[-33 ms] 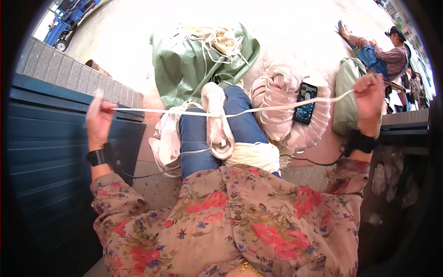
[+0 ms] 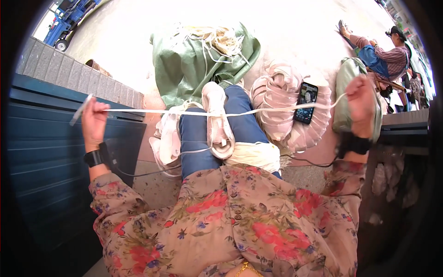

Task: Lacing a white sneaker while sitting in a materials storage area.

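Observation:
A pale lace (image 2: 147,111) is drawn out sideways, threaded through a white shoe (image 2: 214,99) that lies across my thighs. Out to the left, my left hand (image 2: 94,122) is closed on the lace, whose loose end sticks out past the fingers, blurred. My right hand (image 2: 361,104), raised on the other side and partly blurred, is closed on the lace's other end. There the lace sags a little before rising to the fingers. A bundle of cream laces (image 2: 256,154) rests over my right thigh. More pale shoes (image 2: 170,134) lie beside my left leg.
Ahead stands a green sack (image 2: 177,69) with loose laces (image 2: 224,41) on top. Nested pale pink shoe pieces (image 2: 277,104) sit to the right, with a phone (image 2: 305,104) on them. Beyond are another green sack (image 2: 344,101) and a seated person (image 2: 392,55). A blue panel (image 2: 60,134) borders the left.
My left hand has shifted slightly left and down, and the lace end now shows past its fingers. My right hand has moved a little to the left.

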{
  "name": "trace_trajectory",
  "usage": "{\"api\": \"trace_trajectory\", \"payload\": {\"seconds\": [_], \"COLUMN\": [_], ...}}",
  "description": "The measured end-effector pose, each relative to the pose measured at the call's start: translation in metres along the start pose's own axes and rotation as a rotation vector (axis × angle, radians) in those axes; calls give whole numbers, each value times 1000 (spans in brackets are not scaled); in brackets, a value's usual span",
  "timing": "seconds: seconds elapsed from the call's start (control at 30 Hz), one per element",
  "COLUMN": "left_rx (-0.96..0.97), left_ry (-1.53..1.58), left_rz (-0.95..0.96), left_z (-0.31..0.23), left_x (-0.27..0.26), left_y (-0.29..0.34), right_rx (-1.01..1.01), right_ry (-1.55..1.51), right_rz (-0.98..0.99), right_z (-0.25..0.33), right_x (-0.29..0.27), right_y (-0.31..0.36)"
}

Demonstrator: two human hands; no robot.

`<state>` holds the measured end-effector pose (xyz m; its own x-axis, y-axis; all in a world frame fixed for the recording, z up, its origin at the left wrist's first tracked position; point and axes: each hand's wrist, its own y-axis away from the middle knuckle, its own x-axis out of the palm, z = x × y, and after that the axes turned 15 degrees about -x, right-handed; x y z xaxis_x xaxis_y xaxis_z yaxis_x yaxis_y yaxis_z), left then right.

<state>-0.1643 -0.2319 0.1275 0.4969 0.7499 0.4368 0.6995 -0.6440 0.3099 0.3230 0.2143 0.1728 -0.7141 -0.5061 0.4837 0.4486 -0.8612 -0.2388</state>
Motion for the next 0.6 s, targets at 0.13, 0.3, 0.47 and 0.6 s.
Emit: {"api": "trace_trajectory", "payload": {"seconds": [0.13,0.3,0.47,0.6], "left_rx": [129,-145,-407,-395], "left_ry": [40,-462,-696,-893], "left_rz": [-186,-264,5,62], "left_z": [-6,92,176,210], "left_x": [-50,12,95,117], "left_y": [16,5,22,27], "right_rx": [165,329,112,71], "right_ry": [722,693,1010,1209], "right_rz": [278,723,765,791], "right_z": [-106,-214,-250,-258], "right_x": [54,80,101,110], "right_y": [63,133,136,136]}}
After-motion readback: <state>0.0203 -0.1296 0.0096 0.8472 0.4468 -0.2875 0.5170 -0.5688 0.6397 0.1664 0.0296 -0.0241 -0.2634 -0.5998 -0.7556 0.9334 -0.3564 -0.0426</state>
